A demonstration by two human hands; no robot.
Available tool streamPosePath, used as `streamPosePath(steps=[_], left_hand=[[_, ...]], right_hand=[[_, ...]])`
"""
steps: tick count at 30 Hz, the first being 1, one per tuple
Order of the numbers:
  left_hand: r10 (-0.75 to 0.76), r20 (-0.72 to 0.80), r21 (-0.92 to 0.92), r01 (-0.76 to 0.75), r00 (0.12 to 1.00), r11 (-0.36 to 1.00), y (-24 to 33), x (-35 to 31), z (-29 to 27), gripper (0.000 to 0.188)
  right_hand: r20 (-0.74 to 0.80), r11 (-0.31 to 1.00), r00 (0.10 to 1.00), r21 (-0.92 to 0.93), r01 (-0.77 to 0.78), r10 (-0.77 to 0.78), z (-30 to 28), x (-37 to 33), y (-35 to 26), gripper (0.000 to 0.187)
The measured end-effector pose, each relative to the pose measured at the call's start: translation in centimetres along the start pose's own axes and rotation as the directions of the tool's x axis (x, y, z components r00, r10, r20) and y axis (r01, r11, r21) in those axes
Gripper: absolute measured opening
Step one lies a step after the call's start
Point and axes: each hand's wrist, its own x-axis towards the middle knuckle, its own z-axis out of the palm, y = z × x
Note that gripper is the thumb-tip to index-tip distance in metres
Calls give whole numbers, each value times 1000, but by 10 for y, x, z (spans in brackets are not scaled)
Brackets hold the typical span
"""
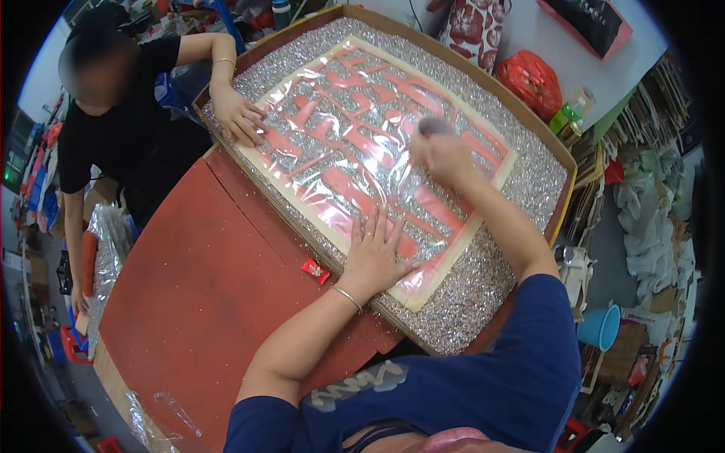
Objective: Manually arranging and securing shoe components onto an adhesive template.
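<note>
A clear, glossy sheet with pink cut-out shapes (355,189) and a pale border lies on a bed of silvery glitter bits (483,302) in a shallow tray. My left hand (374,253) rests flat near the sheet's close edge, fingers spread. Over the right part of the sheet, my right hand (447,157) is closed and smeared by motion. A dark, rounded thing (436,127) shows at its fingers; its kind is too blurred to tell. A co-worker's hand (238,117) lies on the sheet's left edge.
The tray has a raised brown rim (453,68). A reddish-brown tabletop (219,302) adjoins it, with a small red packet (316,270) by the tray. Beyond stand a red plastic bag (530,83) and a green-labelled bottle (566,117). A blue bucket (599,328) is at right.
</note>
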Motion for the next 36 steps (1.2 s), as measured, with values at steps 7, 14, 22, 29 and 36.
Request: streamPosePath(steps=[7, 14, 22, 29, 36], left_hand=[[30, -36, -29, -31, 999, 999, 0, 7, -3, 91], [48, 33, -29, -47, 998, 998, 3, 12, -10, 91], [59, 0, -43, -59, 998, 997, 1, 13, -4, 89], [44, 23, 1, -44, 999, 999, 1, 15, -6, 91], [6, 102, 15, -7, 995, 1000, -3, 13, -8, 92]], right_hand=[[131, 964, 955, -62, -258, 264, 21, 59, 30, 42], [112, 882, 880, 42, -469, 462, 36, 105, 56, 40], [103, 909, 910, 73, -411, 403, 28, 119, 27, 28], [91, 948, 949, 85, -308, 301, 22, 84, 14, 26], [260, 983, 965, 181, -17, -31, -63, 12, -80, 25]])
